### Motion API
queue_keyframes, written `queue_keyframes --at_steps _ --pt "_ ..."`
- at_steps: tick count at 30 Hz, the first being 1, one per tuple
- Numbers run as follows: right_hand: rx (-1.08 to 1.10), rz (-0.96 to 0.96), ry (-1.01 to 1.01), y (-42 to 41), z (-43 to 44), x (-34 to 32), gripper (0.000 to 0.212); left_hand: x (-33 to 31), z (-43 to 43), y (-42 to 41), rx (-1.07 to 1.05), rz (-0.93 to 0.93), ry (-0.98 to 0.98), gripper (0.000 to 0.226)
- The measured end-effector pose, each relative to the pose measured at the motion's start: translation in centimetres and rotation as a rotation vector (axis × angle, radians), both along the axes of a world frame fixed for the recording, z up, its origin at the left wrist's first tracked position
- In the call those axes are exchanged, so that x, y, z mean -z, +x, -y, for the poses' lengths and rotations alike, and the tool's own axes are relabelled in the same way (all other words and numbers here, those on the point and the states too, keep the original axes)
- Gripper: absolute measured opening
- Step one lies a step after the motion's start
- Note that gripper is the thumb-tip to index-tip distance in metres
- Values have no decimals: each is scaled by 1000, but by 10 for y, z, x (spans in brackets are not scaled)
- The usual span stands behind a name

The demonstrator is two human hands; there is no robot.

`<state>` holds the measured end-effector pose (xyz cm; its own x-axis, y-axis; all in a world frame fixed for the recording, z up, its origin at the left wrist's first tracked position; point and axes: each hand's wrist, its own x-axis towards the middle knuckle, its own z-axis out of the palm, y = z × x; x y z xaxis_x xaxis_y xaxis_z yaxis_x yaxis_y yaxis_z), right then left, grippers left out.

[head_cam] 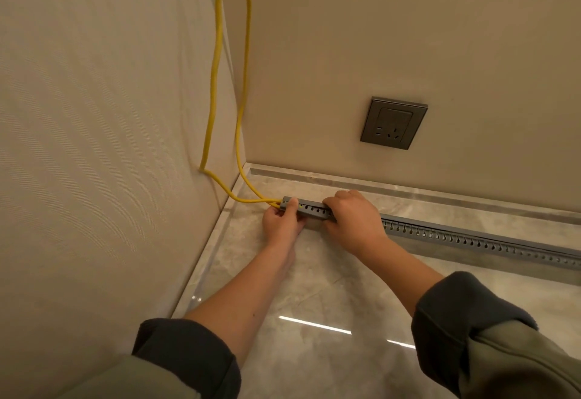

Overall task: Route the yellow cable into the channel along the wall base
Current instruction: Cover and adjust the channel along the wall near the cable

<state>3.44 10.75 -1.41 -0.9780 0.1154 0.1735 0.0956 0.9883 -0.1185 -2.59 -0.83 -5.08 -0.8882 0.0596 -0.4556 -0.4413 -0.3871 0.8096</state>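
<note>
- Yellow round-jacketed cable: two strands hung down from the top edge of the frame, left of centre, along the corner where the two walls met; both curved to the floor and ran together into the left end of the grey slotted plastic channel; a spot of yellow showed through one slot just right of that end.
- The channel lay on the glossy marble-patterned floor tile, running from the centre of the frame to the right edge, near and roughly parallel to the pale stone skirting strip; whether it touched the skirting could not be told.
- Left hand: at the centre of the frame, fingers curled round the channel's left end, thumb laid over its top; it gripped the channel where the cable entered.
- Right hand: just right of the left hand, knuckles up, fingers curled over the top of the channel and holding it; fingertips hidden behind the channel.
- Both forearms were bare; dark grey rolled cuffs sat at the bottom of the frame.
- A dark grey square wall socket sat on the beige wall, right of centre, above the skirting.
</note>
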Motion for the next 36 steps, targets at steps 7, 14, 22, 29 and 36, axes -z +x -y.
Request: queue_keyframes --at_steps 7,14,22,29,36 --pt "-99 -1 -22 -5 17 -10 20 -7 1 -4 -160 131 183 27" --pt "-133 25 -104 -3 35 -7 22 -16 -2 -7 -410 307 120 26" --pt "-184 36 -111 -3 31 -11 25 -19 -5 -8 -432 310 78 23" --pt "-134 20 -148 18 5 -5 25 -24 -3 -13 -449 297 60 19" --pt "-92 -12 -103 16 -5 -5 27 -31 -9 -5 -339 267 186 35"
